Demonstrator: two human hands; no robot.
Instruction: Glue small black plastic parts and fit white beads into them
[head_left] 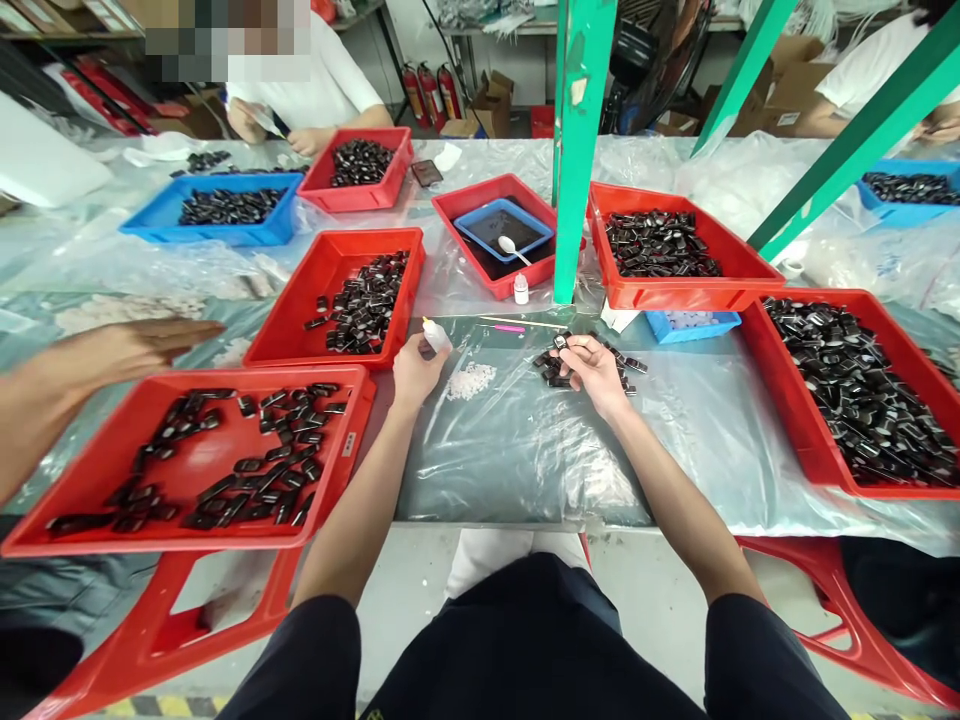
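Note:
My left hand [417, 375] is closed around a small white squeeze bottle [434, 338] with a yellowish tip pointing up. Just right of it, a scatter of small white bits [471, 382] lies on the plastic-covered table [517, 460]. Between the fingertips of my right hand [596, 372] is a small black plastic piece [560, 342] with a light spot on it. Below and around that hand lies a loose pile of similar black pieces [551, 372]. A thin wooden stick [525, 322] and a pink stick [509, 329] rest beyond my hands.
Red trays of black pieces stand left [202, 450], farther left [300, 300] and right [810, 400]. A green post [577, 150] rises ahead, near a small white bottle [521, 289] and a blue tray with a spoon [507, 245]. A neighbour's hand [142, 350] reaches in at left.

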